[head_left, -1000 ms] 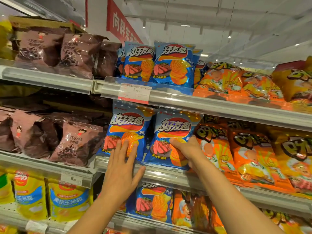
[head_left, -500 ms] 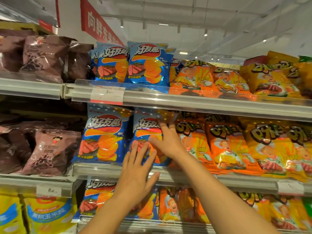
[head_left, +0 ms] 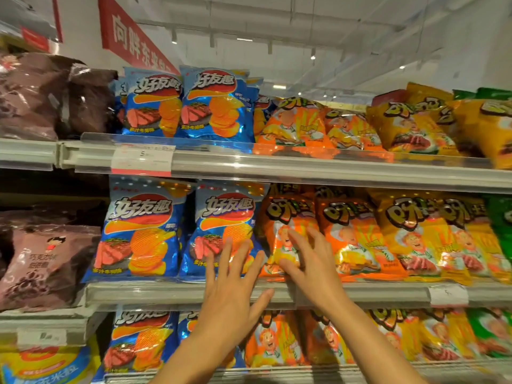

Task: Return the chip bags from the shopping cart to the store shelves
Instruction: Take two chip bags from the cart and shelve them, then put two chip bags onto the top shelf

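Head view, progress: looked pretty far along for this bag. Two blue chip bags [head_left: 225, 231] stood upright side by side on the middle shelf [head_left: 180, 293], nothing was in either hand, and no cart was in shot, so I couldn't tell how many bags were left.

Head view, left hand [head_left: 230, 297]: fingers spread flat and holding nothing, fingertips over the lower front of the right-hand blue bag, palm in front of the shelf rail. Touching or just hovering, couldn't tell.

Head view, right hand [head_left: 310, 264]: also spread and empty, lying on the orange snack bag [head_left: 288, 217] just right of that blue bag.

Head view, task's thing: blue bags sat on the middle shelf, with more of the same on the shelves above and below it.

Head view, writing: blue bags read 好友趣 with a steak-and-ridged-chips picture. Orange and yellow bags right of them carried cartoon lettering I couldn't fully read.

Head view, price tag [head_left: 142, 159]: on the rail above the blue bags, a "5" was readable, the rest blurred.

Head view, red banner [head_left: 133, 37]: up top, started 向胖东, cut off after.
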The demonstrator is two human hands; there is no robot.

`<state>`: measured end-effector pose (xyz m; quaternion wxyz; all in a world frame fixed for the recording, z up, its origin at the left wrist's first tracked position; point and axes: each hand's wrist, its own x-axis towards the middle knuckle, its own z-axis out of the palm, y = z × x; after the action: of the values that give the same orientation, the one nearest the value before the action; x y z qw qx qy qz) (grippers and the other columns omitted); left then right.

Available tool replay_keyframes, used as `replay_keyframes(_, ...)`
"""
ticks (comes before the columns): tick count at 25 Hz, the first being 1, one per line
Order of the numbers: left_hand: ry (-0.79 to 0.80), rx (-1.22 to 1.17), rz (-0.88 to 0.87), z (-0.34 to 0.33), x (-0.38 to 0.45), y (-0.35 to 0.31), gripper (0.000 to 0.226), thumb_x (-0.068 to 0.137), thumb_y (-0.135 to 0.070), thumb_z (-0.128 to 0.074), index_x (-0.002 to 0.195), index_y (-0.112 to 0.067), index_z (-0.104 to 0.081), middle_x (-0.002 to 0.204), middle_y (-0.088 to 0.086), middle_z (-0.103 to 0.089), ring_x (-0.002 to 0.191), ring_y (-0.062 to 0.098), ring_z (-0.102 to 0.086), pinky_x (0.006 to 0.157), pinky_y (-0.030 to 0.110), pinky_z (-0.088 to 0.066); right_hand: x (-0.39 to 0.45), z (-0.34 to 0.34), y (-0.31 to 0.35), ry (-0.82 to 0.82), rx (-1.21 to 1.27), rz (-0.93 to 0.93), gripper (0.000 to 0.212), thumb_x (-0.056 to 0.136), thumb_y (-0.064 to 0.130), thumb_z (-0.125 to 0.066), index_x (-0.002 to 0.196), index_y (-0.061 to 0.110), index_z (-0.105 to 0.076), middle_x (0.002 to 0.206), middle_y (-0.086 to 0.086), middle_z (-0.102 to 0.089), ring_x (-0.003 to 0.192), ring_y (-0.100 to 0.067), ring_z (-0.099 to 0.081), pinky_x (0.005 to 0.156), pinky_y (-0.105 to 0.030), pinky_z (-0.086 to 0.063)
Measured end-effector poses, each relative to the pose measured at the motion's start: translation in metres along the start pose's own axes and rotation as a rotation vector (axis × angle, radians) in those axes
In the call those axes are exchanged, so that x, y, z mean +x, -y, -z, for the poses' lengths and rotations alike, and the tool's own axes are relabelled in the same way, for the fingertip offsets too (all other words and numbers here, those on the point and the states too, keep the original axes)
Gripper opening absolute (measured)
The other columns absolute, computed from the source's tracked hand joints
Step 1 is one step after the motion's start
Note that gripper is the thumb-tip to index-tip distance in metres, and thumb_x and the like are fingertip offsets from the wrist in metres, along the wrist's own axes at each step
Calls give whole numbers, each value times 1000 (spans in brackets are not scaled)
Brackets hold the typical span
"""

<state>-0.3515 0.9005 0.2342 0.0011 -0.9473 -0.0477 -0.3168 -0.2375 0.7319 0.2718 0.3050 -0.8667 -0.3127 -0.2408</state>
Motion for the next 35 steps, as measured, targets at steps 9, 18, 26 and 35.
replay_keyframes(9, -10, -70, 181, 11, 14, -50, 85, 87, -71, -20, 154, -21, -37, 162, 10, -29, 153, 36, -13, 119, 63, -16, -2, 4, -2, -22, 235, 16, 67, 89, 39, -72, 149, 30, -44, 158, -3, -25, 149, -20, -19, 122, -37, -26)
replay_keyframes(18, -100, -383, -256, -52, 51, -301, 62, 90, -39, -55, 142, -7, -54, 148, 23, -47, 140, 46, -40, 110, 61, -37, -129, 163, -204, -179, 302, -124, 49, 92, 39, -65, 139, 30, -54, 140, 12, -45, 136, -6, -42, 112, -20, -34)
replay_keyframes(26, 269, -474, -571, -179, 39, -604, 56, 93, -47, -42, 133, -11, -60, 141, 19, -52, 131, 42, -48, 105, 59, -44, -311, 305, -453, -265, 23, -592, 51, 86, 12, -80, 131, -1, -60, 118, -12, -63, 111, -34, -60, 99, -38, -47)
replay_keyframes(35, 738, -562, -776, -332, 30, -789, 65, 93, -44, -62, 148, -14, -45, 151, 13, -41, 142, 31, -36, 115, 39, -32, -430, 340, -615, -243, 91, -1101, 62, 88, 22, -79, 141, 5, -52, 138, -11, -57, 131, -31, -52, 108, -48, -44)
